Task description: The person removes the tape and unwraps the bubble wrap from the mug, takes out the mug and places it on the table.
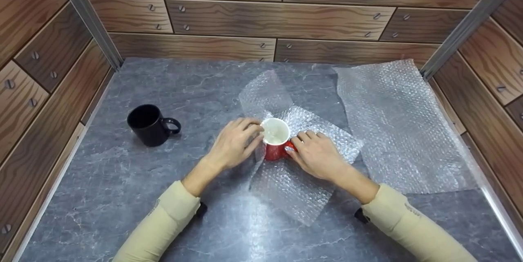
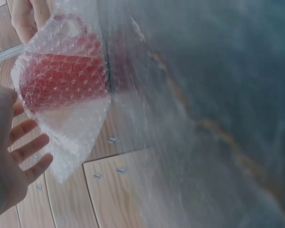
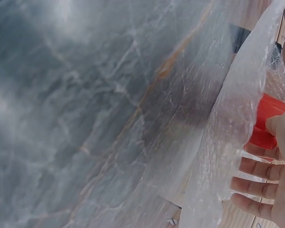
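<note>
A red mug [image 1: 274, 153] with a white inside stands upright on a small sheet of bubble wrap [image 1: 294, 196]. One corner of that sheet is raised along the mug's left side; the left wrist view shows the red body through the bubbles [image 2: 61, 80]. My left hand [image 1: 233, 144] is at the mug's left rim, its fingers loosely extended by the raised wrap. On the other side, my right hand [image 1: 318, 156] pinches the mug's handle between thumb and forefinger. The right wrist view shows the thumb against the red handle [image 3: 266, 116], the other fingers stretched out.
A black mug [image 1: 148, 129] stands to the left, its handle pointing right. A larger sheet of bubble wrap [image 1: 404, 131] lies flat at the right, close to the small one. Wood-patterned walls [image 1: 229, 21] enclose the grey marbled table [image 1: 102, 196].
</note>
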A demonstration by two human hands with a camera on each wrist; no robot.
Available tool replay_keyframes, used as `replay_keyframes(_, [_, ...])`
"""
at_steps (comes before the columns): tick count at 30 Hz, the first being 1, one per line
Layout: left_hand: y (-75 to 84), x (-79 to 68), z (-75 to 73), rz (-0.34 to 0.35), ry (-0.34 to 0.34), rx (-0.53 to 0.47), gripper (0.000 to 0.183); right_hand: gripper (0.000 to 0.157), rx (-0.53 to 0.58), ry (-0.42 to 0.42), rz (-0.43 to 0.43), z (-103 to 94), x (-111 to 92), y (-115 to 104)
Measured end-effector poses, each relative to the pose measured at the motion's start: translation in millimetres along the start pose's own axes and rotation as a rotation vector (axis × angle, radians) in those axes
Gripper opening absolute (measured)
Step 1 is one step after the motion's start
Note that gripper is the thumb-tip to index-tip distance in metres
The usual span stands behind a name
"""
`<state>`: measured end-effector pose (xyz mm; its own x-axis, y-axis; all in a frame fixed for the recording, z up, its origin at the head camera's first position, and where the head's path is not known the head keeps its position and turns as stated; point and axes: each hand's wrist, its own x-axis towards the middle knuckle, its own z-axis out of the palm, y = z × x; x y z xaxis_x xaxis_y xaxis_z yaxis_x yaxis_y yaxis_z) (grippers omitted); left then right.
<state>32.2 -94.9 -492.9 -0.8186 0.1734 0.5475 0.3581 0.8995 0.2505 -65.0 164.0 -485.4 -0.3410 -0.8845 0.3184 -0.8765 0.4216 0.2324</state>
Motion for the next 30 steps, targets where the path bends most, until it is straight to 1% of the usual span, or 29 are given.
replay_keyframes(4, [3.5, -1.0, -1.0, -0.006, 0.015, 0.032, 0.03, 0.03, 0.008, -0.012, 0.01, 0.1, 0.8, -0.9])
replay_keyframes(8, [6.9, -1.6, -2.2, -0.011, 0.01, 0.056, 0.034, 0.029, 0.01, -0.027, 0.018, -0.2, 0.7, -2.0])
replay_keyframes(13, [10.7, -2.4, -3.1, -0.019, 0.008, 0.071, 0.039, 0.029, -0.009, -0.009, 0.01, -0.8, 1.0, -2.2])
replay_keyframes(17, [13.4, -3.0, -3.3, -0.006, 0.023, 0.089, 0.051, 0.029, -0.008, -0.015, 0.014, -1.2, 0.8, -2.0])
replay_keyframes(19, [14.6, -3.3, -4.1, 0.0, 0.024, 0.107, 0.054, 0.028, -0.006, -0.017, 0.015, -1.3, 0.6, -1.9])
replay_keyframes(25, [16.9, -3.5, -9.1, -0.011, 0.007, 0.173, 0.048, 0.028, -0.011, -0.015, 0.016, -0.9, 0.2, -1.6])
replay_keyframes(30, [17.9, -5.4, -12.6, -0.008, -0.008, 0.2, 0.042, 0.027, 0.007, -0.017, 0.014, -0.1, -0.3, -1.3])
